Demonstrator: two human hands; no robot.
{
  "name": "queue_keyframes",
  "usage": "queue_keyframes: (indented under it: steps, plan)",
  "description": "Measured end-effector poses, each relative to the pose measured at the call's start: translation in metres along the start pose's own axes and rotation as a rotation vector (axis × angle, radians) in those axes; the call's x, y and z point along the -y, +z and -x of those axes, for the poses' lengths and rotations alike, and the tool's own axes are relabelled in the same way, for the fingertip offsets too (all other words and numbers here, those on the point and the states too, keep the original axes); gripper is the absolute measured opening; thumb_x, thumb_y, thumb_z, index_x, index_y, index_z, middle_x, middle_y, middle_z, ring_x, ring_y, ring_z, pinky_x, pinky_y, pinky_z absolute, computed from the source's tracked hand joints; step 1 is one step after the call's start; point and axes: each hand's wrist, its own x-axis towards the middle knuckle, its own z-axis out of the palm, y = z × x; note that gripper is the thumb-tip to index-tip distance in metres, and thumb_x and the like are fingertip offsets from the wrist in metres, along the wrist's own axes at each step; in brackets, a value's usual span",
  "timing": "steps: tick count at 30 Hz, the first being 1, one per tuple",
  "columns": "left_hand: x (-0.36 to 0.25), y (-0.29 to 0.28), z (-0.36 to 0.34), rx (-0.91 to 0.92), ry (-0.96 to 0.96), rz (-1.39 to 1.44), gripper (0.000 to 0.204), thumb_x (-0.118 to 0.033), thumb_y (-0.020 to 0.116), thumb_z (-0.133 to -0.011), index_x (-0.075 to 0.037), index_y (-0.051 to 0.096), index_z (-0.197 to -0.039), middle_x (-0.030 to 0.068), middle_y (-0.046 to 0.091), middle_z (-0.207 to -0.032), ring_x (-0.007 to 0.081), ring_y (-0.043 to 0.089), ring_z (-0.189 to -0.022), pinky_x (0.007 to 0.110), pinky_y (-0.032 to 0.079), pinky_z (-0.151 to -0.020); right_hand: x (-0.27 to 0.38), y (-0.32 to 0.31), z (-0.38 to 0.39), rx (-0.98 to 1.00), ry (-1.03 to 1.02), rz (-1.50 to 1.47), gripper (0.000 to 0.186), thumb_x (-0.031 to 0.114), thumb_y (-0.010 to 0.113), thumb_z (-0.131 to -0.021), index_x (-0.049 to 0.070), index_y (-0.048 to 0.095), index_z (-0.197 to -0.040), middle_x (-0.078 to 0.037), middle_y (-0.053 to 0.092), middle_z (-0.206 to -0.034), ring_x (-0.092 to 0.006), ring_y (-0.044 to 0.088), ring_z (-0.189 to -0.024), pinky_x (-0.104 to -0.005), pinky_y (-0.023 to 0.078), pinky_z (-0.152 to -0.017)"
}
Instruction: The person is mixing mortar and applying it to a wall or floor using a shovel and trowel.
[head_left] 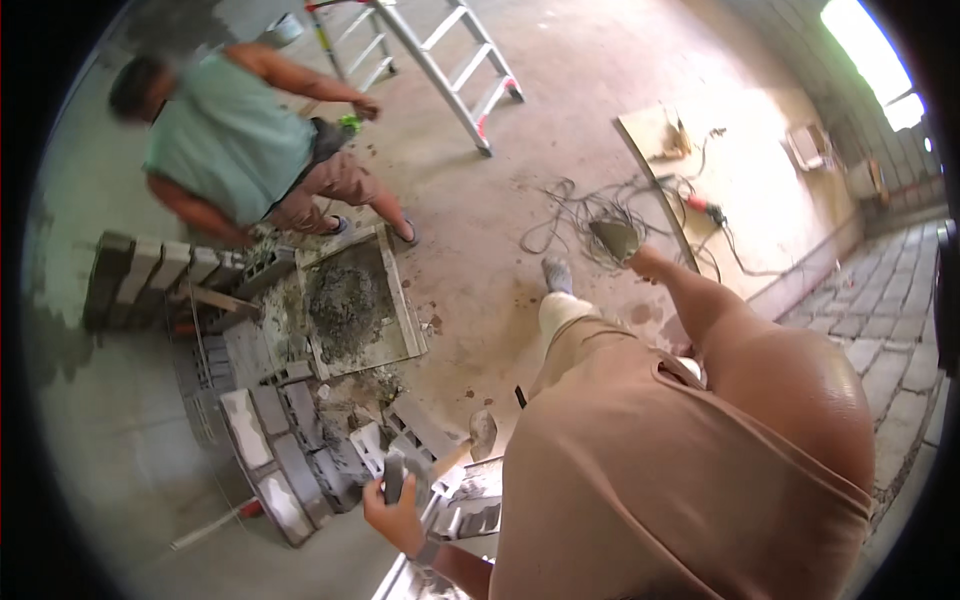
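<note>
Low in the view, my left hand [398, 520] has its fingers and thumb around a small grey piece [394, 480], which looks like a bit of concrete block. It is held beside loose hollow blocks [418, 425] at the end of a low block wall. My right hand [648, 264], stretched out to the right, grips a trowel [614, 238] with its pointed blade outward; the fingers hide its handle. Left of centre, grey mortar [348, 305] lies in a wood-edged mixing tray [412, 325].
A co-worker in a green sleeveless top [230, 140] leans by stacked blocks [155, 270]. An aluminium ladder [440, 70] stands behind. Tangled cable [585, 215] lies beside a board [770, 210] bearing a red power tool [703, 207]. The partly built block wall [270, 455] curves at the left.
</note>
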Motion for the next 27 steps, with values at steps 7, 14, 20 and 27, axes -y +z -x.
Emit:
queue_keyframes:
  steps: [7,14,20,27]
  plan:
    - [-0.258,0.027,-0.148,0.06,0.493,-0.065,0.043,-0.007,0.085,-0.065,0.001,0.064,-0.102,0.0065,0.067,-0.092,0.0149,0.062,-0.081,0.029,0.051,-0.074,-0.1,-0.093,-0.032,0.089,-0.01,-0.221,0.03,0.036,0.054,-0.093,0.009,0.065,-0.098,-0.01,0.057,-0.069,-0.0209,0.059,-0.06,-0.0399,0.05,-0.048]
    - [-0.463,0.068,-0.256,-0.051,0.699,0.038,0.051,-0.007,0.086,-0.064,0.003,0.062,-0.109,0.0089,0.066,-0.102,0.017,0.062,-0.091,0.031,0.05,-0.081,-0.146,-0.181,-0.08,-0.166,0.234,-0.574,0.038,0.037,0.065,-0.087,0.0,0.065,-0.085,-0.009,0.057,-0.063,-0.022,0.059,-0.056,-0.0415,0.045,-0.048]
    - [-0.603,0.197,-0.352,0.21,0.966,0.183,0.053,-0.008,0.086,-0.067,0.004,0.061,-0.113,0.0098,0.064,-0.109,0.0179,0.061,-0.097,0.03,0.048,-0.088,-0.128,-0.255,-0.121,-0.307,0.312,-0.837,0.037,0.039,0.067,-0.085,0.002,0.065,-0.081,-0.007,0.053,-0.057,-0.0201,0.052,-0.044,-0.0369,0.036,-0.04]
    - [-0.768,0.325,-0.497,0.279,0.789,0.469,0.055,-0.007,0.079,-0.079,0.001,0.054,-0.127,0.0075,0.063,-0.098,0.0071,0.052,-0.066,0.017,0.04,-0.06,-0.064,-0.319,-0.185,-0.259,0.515,-1.013,0.04,0.045,0.067,-0.084,0.006,0.061,-0.076,-0.004,0.05,-0.057,-0.0173,0.046,-0.043,-0.0363,0.034,-0.04]
